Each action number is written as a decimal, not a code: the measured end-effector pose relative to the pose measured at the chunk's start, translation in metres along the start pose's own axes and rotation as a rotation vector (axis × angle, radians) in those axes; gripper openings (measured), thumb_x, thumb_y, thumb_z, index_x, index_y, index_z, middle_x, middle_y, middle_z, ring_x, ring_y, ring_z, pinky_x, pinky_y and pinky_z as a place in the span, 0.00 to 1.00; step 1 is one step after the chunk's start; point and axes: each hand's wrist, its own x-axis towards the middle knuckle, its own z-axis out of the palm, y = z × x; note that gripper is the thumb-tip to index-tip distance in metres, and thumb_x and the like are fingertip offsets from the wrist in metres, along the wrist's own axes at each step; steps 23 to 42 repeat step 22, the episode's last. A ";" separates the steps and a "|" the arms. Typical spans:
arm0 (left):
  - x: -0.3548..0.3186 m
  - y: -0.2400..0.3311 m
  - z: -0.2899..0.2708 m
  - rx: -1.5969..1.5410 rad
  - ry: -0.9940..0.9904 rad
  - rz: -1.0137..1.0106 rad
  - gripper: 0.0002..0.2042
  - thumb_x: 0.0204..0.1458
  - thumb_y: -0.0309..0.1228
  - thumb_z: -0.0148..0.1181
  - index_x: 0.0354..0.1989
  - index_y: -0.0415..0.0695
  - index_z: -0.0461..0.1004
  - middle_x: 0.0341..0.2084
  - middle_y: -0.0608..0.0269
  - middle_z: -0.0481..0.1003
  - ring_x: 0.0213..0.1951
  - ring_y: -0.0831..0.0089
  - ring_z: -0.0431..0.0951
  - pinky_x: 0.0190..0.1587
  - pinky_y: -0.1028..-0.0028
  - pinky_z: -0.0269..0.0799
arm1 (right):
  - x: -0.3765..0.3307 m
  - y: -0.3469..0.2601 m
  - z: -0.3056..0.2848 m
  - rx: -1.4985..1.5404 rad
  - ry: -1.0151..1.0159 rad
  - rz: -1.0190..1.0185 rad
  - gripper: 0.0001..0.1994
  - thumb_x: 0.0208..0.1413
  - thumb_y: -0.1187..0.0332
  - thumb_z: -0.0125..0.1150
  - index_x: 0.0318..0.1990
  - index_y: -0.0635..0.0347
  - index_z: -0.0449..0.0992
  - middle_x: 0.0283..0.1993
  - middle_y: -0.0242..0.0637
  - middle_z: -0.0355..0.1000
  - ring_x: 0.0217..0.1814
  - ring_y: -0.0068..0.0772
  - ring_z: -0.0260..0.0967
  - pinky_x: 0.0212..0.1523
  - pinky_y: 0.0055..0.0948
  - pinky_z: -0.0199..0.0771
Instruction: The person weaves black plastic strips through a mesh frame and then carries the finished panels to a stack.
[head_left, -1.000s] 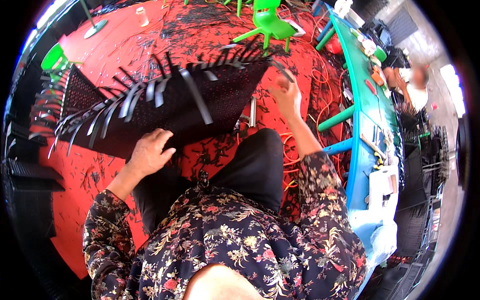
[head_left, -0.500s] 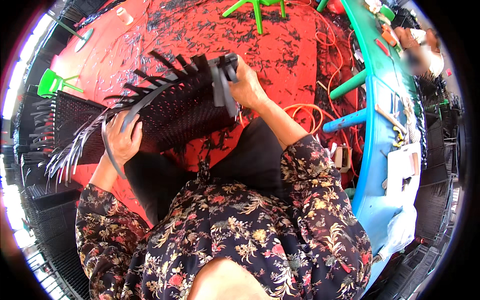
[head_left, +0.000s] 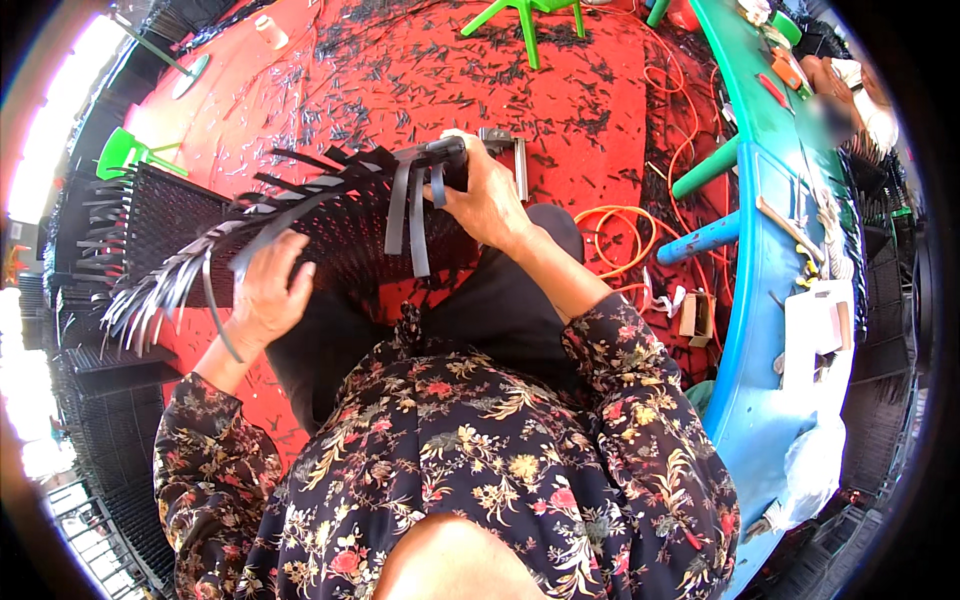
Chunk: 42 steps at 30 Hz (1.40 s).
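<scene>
A black woven panel (head_left: 330, 235) with loose strap ends sticking out along its edges lies across my lap. My left hand (head_left: 268, 290) grips its near left edge, with straps fanning out past it to the left. At the panel's far right corner my right hand (head_left: 487, 195) is closed on the weave, where a few grey strap ends hang down. A metal tool (head_left: 515, 160) lies on the floor just beyond that hand.
The red floor (head_left: 420, 70) is strewn with short black strap cuttings. Stacked black woven panels (head_left: 150, 210) lie at left. A blue table (head_left: 770, 230) with tools runs along the right, another person (head_left: 850, 100) beyond it. Orange cord (head_left: 625, 235) coils near my right knee. A green stool (head_left: 525, 15) stands ahead.
The panel has been drawn in from the floor onto my lap and turned. Both hands shifted their grips, the right hand now at the far right corner.
</scene>
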 end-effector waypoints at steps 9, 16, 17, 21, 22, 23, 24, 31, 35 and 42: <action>0.064 0.102 -0.005 -0.433 -0.200 0.416 0.17 0.38 0.28 0.64 0.39 0.37 0.71 0.37 0.52 0.72 0.39 0.56 0.74 0.41 0.63 0.71 | 0.021 -0.019 -0.022 -0.031 0.151 -0.540 0.13 0.39 0.79 0.65 0.36 0.61 0.74 0.38 0.35 0.71 0.43 0.31 0.70 0.45 0.29 0.70; 0.094 0.182 -0.066 -2.042 -0.915 0.346 0.63 0.30 0.68 0.59 0.63 0.28 0.38 0.58 0.41 0.59 0.60 0.57 0.60 0.60 0.62 0.54 | -0.020 -0.040 -0.059 0.718 0.199 -0.052 0.13 0.49 0.75 0.60 0.44 0.66 0.70 0.41 0.40 0.73 0.44 0.31 0.70 0.47 0.29 0.70; 0.097 0.175 -0.061 -2.031 -0.943 0.391 0.61 0.32 0.67 0.59 0.64 0.29 0.40 0.57 0.42 0.60 0.60 0.57 0.61 0.60 0.62 0.55 | -0.028 -0.048 -0.073 0.868 0.240 -0.053 0.14 0.55 0.71 0.55 0.47 0.68 0.67 0.43 0.43 0.72 0.46 0.38 0.70 0.51 0.32 0.68; 0.076 0.147 -0.028 -1.998 -1.003 0.034 0.45 0.45 0.56 0.58 0.64 0.35 0.49 0.53 0.48 0.65 0.54 0.61 0.67 0.55 0.66 0.61 | -0.047 -0.131 -0.122 1.376 0.018 -0.379 0.32 0.57 0.45 0.45 0.57 0.65 0.59 0.54 0.43 0.65 0.60 0.45 0.58 0.64 0.51 0.47; 0.067 0.138 -0.022 -1.981 -1.000 -0.127 0.43 0.47 0.56 0.57 0.63 0.35 0.51 0.53 0.50 0.66 0.54 0.63 0.68 0.54 0.68 0.62 | -0.035 -0.137 -0.132 1.352 -0.001 -0.436 0.32 0.57 0.45 0.45 0.57 0.65 0.59 0.54 0.43 0.65 0.60 0.45 0.58 0.64 0.51 0.47; 0.067 0.138 -0.022 -1.981 -1.000 -0.127 0.43 0.47 0.56 0.57 0.63 0.35 0.51 0.53 0.50 0.66 0.54 0.63 0.68 0.54 0.68 0.62 | -0.035 -0.137 -0.132 1.352 -0.001 -0.436 0.32 0.57 0.45 0.45 0.57 0.65 0.59 0.54 0.43 0.65 0.60 0.45 0.58 0.64 0.51 0.47; 0.067 0.138 -0.022 -1.981 -1.000 -0.127 0.43 0.47 0.56 0.57 0.63 0.35 0.51 0.53 0.50 0.66 0.54 0.63 0.68 0.54 0.68 0.62 | -0.035 -0.137 -0.132 1.352 -0.001 -0.436 0.32 0.57 0.45 0.45 0.57 0.65 0.59 0.54 0.43 0.65 0.60 0.45 0.58 0.64 0.51 0.47; 0.067 0.138 -0.022 -1.981 -1.000 -0.127 0.43 0.47 0.56 0.57 0.63 0.35 0.51 0.53 0.50 0.66 0.54 0.63 0.68 0.54 0.68 0.62 | -0.035 -0.137 -0.132 1.352 -0.001 -0.436 0.32 0.57 0.45 0.45 0.57 0.65 0.59 0.54 0.43 0.65 0.60 0.45 0.58 0.64 0.51 0.47; 0.067 0.138 -0.022 -1.981 -1.000 -0.127 0.43 0.47 0.56 0.57 0.63 0.35 0.51 0.53 0.50 0.66 0.54 0.63 0.68 0.54 0.68 0.62 | -0.035 -0.137 -0.132 1.352 -0.001 -0.436 0.32 0.57 0.45 0.45 0.57 0.65 0.59 0.54 0.43 0.65 0.60 0.45 0.58 0.64 0.51 0.47; 0.067 0.138 -0.022 -1.981 -1.000 -0.127 0.43 0.47 0.56 0.57 0.63 0.35 0.51 0.53 0.50 0.66 0.54 0.63 0.68 0.54 0.68 0.62 | -0.035 -0.137 -0.132 1.352 -0.001 -0.436 0.32 0.57 0.45 0.45 0.57 0.65 0.59 0.54 0.43 0.65 0.60 0.45 0.58 0.64 0.51 0.47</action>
